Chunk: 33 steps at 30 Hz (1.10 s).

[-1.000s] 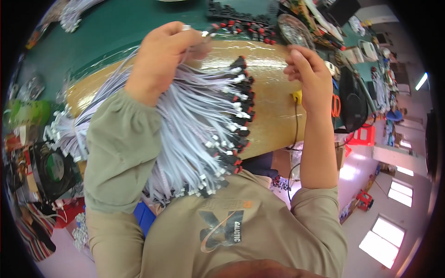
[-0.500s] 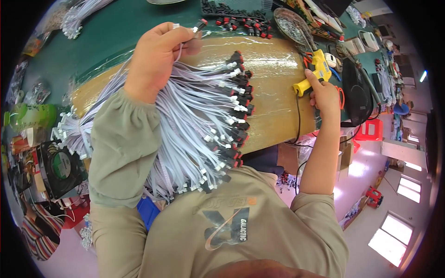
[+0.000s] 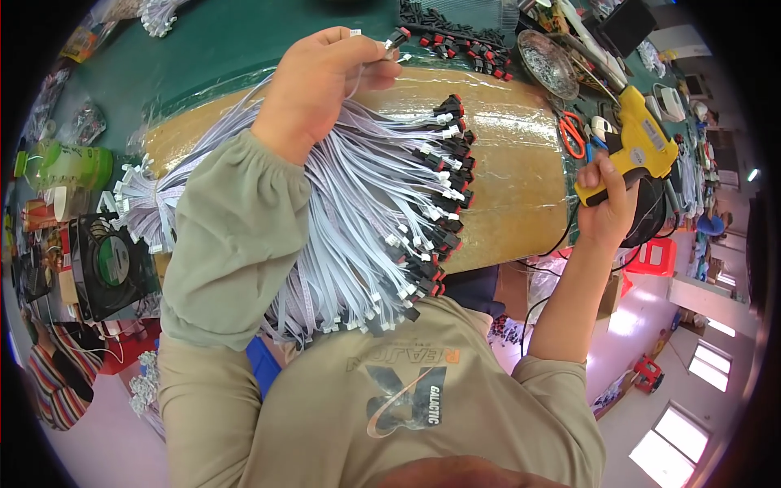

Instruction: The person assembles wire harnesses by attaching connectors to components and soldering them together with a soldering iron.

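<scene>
My left hand pinches a white cable near its end, where a small black-and-red switch sticks out past the fingertips. Under that wrist spreads a thick bundle of white cables, with black-and-red switches and small white plugs at their right-hand ends. In my right hand is a yellow hot glue gun, gripped by its handle at the right of the table and apart from the cables. A black cord runs down from the gun.
Loose black-and-red switches lie at the far side beside a mesh basket. A round metal dish and orange-handled scissors are near the gun. At left stand a green bottle and a black fan.
My right hand has taken the glue gun up from the table's right side. The left hand still pinches the cable end. The whole view has shifted slightly.
</scene>
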{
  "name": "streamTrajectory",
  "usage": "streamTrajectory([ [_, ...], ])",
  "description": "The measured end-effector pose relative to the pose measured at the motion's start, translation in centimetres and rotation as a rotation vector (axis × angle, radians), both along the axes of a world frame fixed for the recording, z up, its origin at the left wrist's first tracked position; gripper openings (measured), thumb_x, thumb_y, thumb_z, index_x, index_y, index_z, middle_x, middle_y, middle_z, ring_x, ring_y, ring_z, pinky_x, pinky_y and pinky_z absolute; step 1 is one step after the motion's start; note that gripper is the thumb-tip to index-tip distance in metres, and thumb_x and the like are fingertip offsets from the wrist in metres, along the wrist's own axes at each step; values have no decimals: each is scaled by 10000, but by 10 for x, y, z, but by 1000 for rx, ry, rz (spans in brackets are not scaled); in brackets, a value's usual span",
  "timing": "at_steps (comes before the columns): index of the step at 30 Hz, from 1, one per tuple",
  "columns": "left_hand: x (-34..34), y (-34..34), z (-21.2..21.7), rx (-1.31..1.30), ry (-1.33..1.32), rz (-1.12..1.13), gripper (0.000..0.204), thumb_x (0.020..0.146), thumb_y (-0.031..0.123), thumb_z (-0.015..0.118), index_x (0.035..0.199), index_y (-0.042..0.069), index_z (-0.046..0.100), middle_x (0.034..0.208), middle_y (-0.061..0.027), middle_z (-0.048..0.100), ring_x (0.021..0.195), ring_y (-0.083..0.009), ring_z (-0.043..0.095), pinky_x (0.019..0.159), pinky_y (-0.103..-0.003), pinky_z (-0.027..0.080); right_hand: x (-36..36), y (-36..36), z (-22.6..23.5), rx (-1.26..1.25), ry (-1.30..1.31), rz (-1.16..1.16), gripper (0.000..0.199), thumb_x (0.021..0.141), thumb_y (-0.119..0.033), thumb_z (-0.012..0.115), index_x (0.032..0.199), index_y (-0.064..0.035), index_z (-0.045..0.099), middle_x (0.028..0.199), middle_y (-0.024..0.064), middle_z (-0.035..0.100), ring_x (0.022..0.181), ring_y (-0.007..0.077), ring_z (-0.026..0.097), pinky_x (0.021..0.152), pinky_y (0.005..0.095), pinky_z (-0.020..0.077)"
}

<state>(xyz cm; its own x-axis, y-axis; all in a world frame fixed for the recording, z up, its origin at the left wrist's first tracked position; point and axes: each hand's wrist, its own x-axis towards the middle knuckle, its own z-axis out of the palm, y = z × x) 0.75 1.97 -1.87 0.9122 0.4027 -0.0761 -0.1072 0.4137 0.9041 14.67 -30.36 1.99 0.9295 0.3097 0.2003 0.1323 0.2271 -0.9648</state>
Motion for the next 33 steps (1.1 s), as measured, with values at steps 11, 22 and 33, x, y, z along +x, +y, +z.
streamTrajectory([
  [11, 1, -5, 2, -68, -28, 27, 121, 866, 102, 602, 916, -9, 610, 927, -98, 661, 844, -189, 646, 808, -322, 520, -58, 46, 6, -69, 20, 471, 636, 747, -216, 716, 1245, 50, 423, 705, 59, 484, 577, 166, 507, 536, 296, 434],
  [22, 1, -6, 1, -44, -56, 35, 108, 853, 95, 600, 874, -10, 612, 861, -88, 650, 842, -197, 659, 796, -319, 532, -72, 58, -15, -135, 15, 422, 653, 772, -232, 715, 1251, 90, 410, 618, 27, 432, 508, 121, 402, 461, 251, 325],
  [33, 1, -6, 2, -64, -67, 43, 106, 842, 90, 612, 836, -15, 612, 821, -93, 642, 833, -214, 667, 789, -323, 541, -74, 59, -17, -169, 82, 392, 507, 780, -190, 697, 1147, 55, 446, 635, 42, 445, 511, 131, 411, 467, 251, 328],
])
